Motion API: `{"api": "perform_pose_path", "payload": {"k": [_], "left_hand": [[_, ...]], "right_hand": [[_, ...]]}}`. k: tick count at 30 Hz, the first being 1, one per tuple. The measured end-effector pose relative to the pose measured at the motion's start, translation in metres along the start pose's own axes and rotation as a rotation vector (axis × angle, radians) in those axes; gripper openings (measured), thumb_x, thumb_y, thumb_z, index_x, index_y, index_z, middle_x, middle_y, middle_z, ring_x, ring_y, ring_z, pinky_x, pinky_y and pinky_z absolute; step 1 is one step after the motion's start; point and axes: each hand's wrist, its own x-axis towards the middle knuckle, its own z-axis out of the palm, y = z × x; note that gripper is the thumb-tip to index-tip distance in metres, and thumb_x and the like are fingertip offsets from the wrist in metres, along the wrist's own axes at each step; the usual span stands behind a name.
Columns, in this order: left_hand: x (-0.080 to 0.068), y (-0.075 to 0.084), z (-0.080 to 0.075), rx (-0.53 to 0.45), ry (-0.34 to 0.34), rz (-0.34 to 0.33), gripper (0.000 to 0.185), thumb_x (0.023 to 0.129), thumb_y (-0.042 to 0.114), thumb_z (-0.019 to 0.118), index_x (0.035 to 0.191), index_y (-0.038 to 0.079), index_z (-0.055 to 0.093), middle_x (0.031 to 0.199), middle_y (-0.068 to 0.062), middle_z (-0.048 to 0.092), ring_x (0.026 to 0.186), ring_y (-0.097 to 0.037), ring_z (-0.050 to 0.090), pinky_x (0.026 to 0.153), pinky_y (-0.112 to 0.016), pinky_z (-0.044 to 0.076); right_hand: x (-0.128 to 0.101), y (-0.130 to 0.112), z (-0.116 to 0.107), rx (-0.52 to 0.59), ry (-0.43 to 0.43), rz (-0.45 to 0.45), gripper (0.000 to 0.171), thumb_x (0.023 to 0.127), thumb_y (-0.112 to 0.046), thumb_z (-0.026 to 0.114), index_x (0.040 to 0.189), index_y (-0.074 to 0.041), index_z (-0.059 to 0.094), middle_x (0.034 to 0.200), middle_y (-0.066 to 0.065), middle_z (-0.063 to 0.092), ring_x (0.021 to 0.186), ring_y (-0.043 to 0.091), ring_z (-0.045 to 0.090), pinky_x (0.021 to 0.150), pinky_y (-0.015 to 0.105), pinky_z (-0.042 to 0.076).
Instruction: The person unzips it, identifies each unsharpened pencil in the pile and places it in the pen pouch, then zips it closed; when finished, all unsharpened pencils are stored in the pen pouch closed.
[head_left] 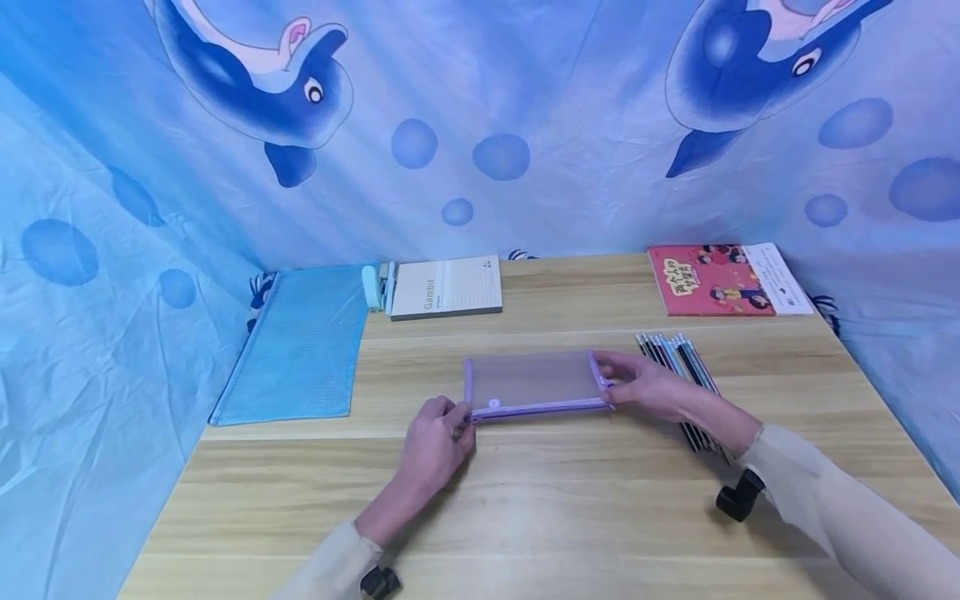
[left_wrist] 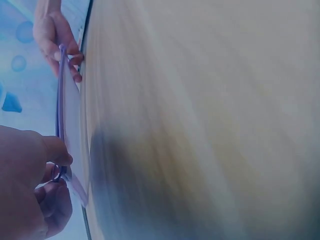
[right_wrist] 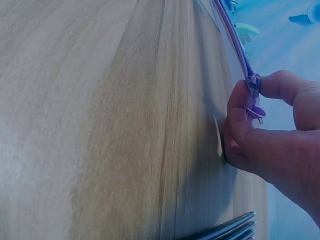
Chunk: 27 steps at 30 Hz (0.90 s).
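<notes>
A see-through pencil pouch [head_left: 532,379] with purple edges and a zipper along its near side is held between both hands over the middle of the table. My left hand [head_left: 437,442] pinches its near left corner; in the left wrist view, thumb and fingers close on the zipper end. At the right end, my right hand [head_left: 648,387] grips the pouch's edge, and the right wrist view shows thumb and finger pinching the purple zipper end [right_wrist: 254,85]. Beside and partly under the right forearm lies a bundle of pencils [head_left: 678,358].
A blue mesh zip bag [head_left: 292,350] lies at the left. Along the back are a mint-coloured object [head_left: 371,287], a notebook [head_left: 447,287] and a red picture book [head_left: 720,282]. Blue cloth [head_left: 465,108] with whales hangs behind the wooden table [head_left: 540,517].
</notes>
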Motion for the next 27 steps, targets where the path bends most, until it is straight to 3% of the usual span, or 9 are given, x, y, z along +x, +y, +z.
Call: {"api": "perform_pose_path", "payload": {"k": [11,19,24,27], "left_hand": [[-0.007,-0.013,-0.009,0.055,0.008,0.018,0.023,0.067,-0.002,0.086,0.086,0.004,0.074,0.080,-0.012,0.063,0.070,-0.024,0.061,0.061,-0.031,0.057],[-0.012,-0.011,-0.009,0.100,-0.055,-0.008,0.026,0.074,0.003,0.084,0.099,0.000,0.076,0.084,-0.013,0.065,0.073,-0.024,0.063,0.064,-0.031,0.058],[-0.011,-0.002,-0.011,0.168,-0.155,-0.050,0.038,0.075,0.014,0.085,0.108,0.001,0.074,0.092,-0.013,0.065,0.079,-0.026,0.061,0.062,-0.036,0.058],[0.002,0.005,-0.011,0.140,-0.244,-0.018,0.049,0.076,0.020,0.086,0.119,0.004,0.071,0.101,-0.013,0.064,0.087,-0.027,0.059,0.068,-0.038,0.057]], "right_hand": [[0.000,-0.001,0.000,0.006,0.009,-0.012,0.087,0.082,-0.003,0.073,0.156,0.000,0.027,0.144,0.029,0.040,0.133,0.045,0.037,0.110,0.054,0.032],[0.001,0.000,0.000,0.021,0.002,-0.016,0.087,0.083,-0.004,0.072,0.156,0.001,0.026,0.142,0.029,0.040,0.132,0.045,0.038,0.110,0.053,0.034],[0.003,-0.003,0.001,-0.032,0.010,-0.012,0.086,0.082,-0.005,0.073,0.155,0.002,0.027,0.138,0.028,0.043,0.129,0.044,0.041,0.108,0.052,0.037],[0.007,-0.007,0.002,-0.109,0.019,-0.026,0.085,0.081,-0.006,0.073,0.154,0.003,0.031,0.133,0.026,0.048,0.124,0.041,0.045,0.104,0.050,0.041]]}}
